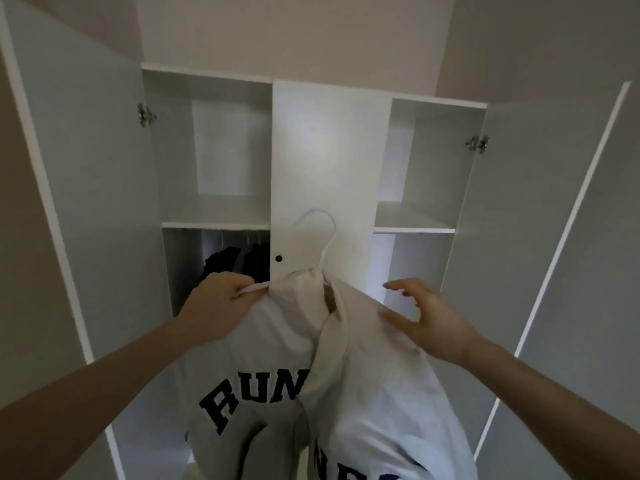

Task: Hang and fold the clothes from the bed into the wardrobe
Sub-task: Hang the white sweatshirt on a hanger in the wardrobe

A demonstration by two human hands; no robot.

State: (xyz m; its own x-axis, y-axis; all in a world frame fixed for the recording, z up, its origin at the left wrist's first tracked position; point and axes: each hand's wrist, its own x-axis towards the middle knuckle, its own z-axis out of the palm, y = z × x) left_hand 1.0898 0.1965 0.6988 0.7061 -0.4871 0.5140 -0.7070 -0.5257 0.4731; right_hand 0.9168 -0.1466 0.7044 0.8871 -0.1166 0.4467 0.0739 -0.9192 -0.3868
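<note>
Two hands at frame centre steady a soft, floppy sweatshirt [277, 341] on its hanger [320, 233]: left hand [221, 299] grips the shoulder fabric, right hand [429, 317] rests open-fingered, so the hanger's hook looks the surest hold.

We have a single wide-angle view, worn on the person's head, and it faces forward and slightly upward into the open wardrobe [323, 150], whose top edge and the wall above it fill the upper part of the frame. We stand close: both forearms reach in from the lower corners, the left hand [221, 299] and right hand [433, 320] sit mid-frame, and the sweatshirt [277, 358] they meet runs off the bottom edge. The lens bows both open doors outward at either side.
</note>
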